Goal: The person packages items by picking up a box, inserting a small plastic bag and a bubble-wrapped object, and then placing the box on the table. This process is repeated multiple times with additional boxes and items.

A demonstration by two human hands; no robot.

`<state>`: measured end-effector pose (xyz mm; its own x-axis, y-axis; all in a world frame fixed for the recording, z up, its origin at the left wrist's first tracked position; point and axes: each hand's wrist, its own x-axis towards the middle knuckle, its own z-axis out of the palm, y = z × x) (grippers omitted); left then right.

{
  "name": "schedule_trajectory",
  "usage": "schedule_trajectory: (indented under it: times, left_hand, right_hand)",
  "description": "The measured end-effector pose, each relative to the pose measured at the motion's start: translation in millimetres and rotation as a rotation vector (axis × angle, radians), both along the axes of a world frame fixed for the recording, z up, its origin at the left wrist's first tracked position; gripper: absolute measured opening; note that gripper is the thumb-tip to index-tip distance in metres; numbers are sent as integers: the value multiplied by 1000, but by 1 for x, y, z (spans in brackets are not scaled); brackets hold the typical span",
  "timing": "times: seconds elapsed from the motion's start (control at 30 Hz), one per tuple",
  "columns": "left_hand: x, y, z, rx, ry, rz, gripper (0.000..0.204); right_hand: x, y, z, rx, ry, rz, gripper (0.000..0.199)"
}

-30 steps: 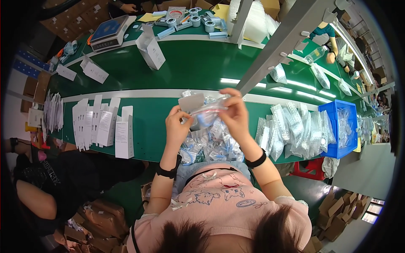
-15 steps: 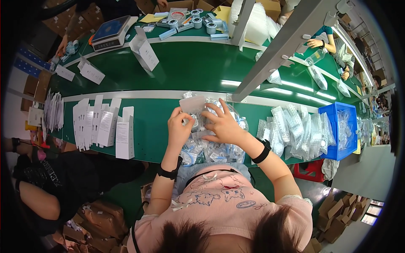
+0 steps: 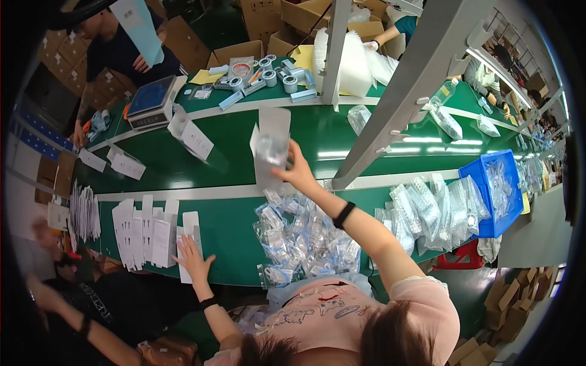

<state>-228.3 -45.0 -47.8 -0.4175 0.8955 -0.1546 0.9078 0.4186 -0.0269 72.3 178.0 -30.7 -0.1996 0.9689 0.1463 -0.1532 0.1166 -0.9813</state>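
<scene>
Reaching forward over the green table [image 3: 232, 226], the right hand [image 3: 297, 172] pinches the lower edge of a flat white cardboard box blank with a small clear plastic bag against it [image 3: 270, 146], thumb and fingers closed on it and holding it up above the green conveyor belt [image 3: 244, 146] that runs beyond the table's white edge strip. A black wristband [image 3: 343, 215] circles that forearm. Just below and behind the right hand lies a heap of clear plastic bags with pale blue parts inside [image 3: 305, 238], spread on the table in front of the person's pink shirt. The left hand [image 3: 194, 259] is down at the near edge of the table, fingers spread flat, resting on a white folded cardboard sleeve [image 3: 190, 244] at the end of a row of upright white cardboard sleeves [image 3: 143, 235] that stretches away to its left. Well to the right of the right hand, more long clear bags [image 3: 427, 207] lie beside a blue plastic crate [image 3: 497, 192]. Far beyond the right hand, across the belt, a blue-topped weighing scale [image 3: 151, 104] and grey tape rolls [image 3: 268, 76] sit on the far table, where another person holds up a pale sheet [image 3: 137, 27].
</scene>
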Motion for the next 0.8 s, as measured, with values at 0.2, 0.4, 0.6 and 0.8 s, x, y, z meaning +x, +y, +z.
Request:
schedule_trajectory:
  times: [0.2,0.4,0.6,0.8]
  left_hand:
    - [25,8,-18,113,118,-121,77]
    - [153,40,-21,45,-1,-236,76]
    - [103,82,17,3,-529,25,69]
    - [70,85,-53,-51,-932,-90,70]
  right_hand:
    - [-27,94,-35,174,-356,-261,94]
    - [-1,23,-48,176,-610,-139,98]
    - [190,-38,56,-169,-1017,823,27]
    - [227,129,-31,-66,-1345,-241,59]
